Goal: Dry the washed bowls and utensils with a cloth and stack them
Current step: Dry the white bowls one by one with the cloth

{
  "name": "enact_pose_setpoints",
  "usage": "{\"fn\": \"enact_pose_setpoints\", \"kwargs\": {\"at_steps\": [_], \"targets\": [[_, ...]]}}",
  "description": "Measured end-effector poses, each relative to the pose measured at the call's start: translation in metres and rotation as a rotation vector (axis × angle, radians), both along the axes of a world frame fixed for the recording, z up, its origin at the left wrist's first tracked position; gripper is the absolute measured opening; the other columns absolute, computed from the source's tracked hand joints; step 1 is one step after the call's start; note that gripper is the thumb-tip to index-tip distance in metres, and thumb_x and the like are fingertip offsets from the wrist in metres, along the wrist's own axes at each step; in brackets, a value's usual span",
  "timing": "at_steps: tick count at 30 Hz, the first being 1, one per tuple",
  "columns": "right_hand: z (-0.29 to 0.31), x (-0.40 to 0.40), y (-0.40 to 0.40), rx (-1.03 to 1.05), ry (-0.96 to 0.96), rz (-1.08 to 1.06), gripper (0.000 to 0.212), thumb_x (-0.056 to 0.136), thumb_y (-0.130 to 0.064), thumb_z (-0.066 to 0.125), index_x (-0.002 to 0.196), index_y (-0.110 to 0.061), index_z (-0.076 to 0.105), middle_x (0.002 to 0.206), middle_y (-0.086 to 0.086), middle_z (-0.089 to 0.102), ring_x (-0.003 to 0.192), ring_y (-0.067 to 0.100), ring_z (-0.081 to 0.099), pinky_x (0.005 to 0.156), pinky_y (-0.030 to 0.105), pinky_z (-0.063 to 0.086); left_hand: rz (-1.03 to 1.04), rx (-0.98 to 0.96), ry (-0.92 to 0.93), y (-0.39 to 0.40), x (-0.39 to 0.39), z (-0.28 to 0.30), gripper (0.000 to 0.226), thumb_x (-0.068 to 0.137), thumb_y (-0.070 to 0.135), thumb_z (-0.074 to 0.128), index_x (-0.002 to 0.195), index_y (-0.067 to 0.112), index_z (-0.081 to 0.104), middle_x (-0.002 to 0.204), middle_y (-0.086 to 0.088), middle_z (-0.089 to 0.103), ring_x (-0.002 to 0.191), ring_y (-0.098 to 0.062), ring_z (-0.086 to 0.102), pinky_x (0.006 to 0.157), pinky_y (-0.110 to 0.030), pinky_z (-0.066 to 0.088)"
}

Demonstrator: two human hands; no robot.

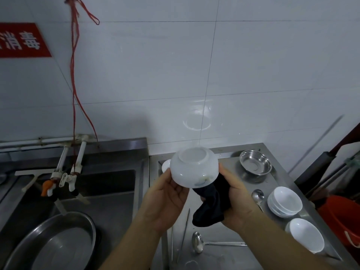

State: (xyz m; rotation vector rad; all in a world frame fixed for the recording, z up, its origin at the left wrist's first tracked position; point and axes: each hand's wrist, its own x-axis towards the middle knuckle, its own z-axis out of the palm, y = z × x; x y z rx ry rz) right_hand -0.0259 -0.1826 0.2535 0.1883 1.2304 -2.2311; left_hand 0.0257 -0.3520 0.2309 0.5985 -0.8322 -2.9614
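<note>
A white bowl [193, 168] is held upside down above the steel counter [229, 227], its foot ring facing me. My left hand [167, 199] cups its left side from below. My right hand [235, 195] grips a black cloth [211, 203] that touches the bowl's lower right rim and hangs down. On the counter to the right sit a stack of white bowls [285, 201], a single white bowl [305, 237] and a steel bowl [255, 162]. A steel spoon [257, 196], a ladle [197, 244] and chopsticks [184, 232] lie on the counter.
A steel sink [93, 191] with white taps [66, 172] lies to the left, with a large steel basin [52, 242] in it. Another white dish [166, 165] peeks out behind the held bowl. A red bucket [342, 217] and mop handles [331, 168] stand at the far right.
</note>
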Motion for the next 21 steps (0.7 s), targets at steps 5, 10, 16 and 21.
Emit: {"fn": "enact_pose_setpoints", "kwargs": {"at_steps": [5, 10, 16, 21], "targets": [[-0.01, -0.001, -0.005, 0.212, -0.119, -0.17, 0.036, 0.099, -0.041, 0.068, 0.116, -0.011, 0.079, 0.11, 0.012, 0.08, 0.094, 0.028, 0.072, 0.089, 0.043, 0.057, 0.06, -0.085, 0.021, -0.009, -0.008, 0.017, 0.04, 0.11, 0.027, 0.044, 0.143, 0.009, 0.058, 0.135, -0.016, 0.07, 0.12, -0.03, 0.071, 0.097, -0.041, 0.061], [0.013, -0.013, 0.003, 0.197, 0.134, -0.358, 0.02, 0.104, -0.03, 0.064, 0.116, -0.017, 0.074, 0.097, 0.004, 0.081, 0.082, 0.024, 0.077, 0.061, 0.034, 0.062, 0.09, -0.401, -0.079, -0.018, -0.007, 0.014, 0.026, 0.106, 0.019, 0.055, 0.129, 0.011, 0.065, 0.128, -0.014, 0.072, 0.116, -0.034, 0.071, 0.093, -0.049, 0.062], [0.021, -0.011, -0.005, 0.554, 1.322, -0.119, 0.026, 0.102, -0.022, 0.064, 0.127, -0.029, 0.065, 0.12, -0.015, 0.069, 0.117, 0.007, 0.064, 0.1, 0.028, 0.051, -0.142, -0.685, 0.066, 0.004, 0.001, 0.021, 0.025, 0.101, 0.019, 0.059, 0.122, 0.01, 0.069, 0.122, -0.017, 0.072, 0.115, -0.037, 0.069, 0.092, -0.044, 0.061], [0.018, -0.026, -0.004, 0.735, 1.771, 0.146, 0.035, 0.105, -0.032, 0.056, 0.13, -0.01, 0.068, 0.132, -0.001, 0.066, 0.127, 0.022, 0.058, 0.11, 0.038, 0.042, -0.207, -0.698, 0.166, 0.004, 0.012, 0.022, 0.033, 0.104, 0.012, 0.055, 0.136, 0.014, 0.063, 0.128, -0.014, 0.072, 0.119, -0.033, 0.07, 0.098, -0.051, 0.059]]}}
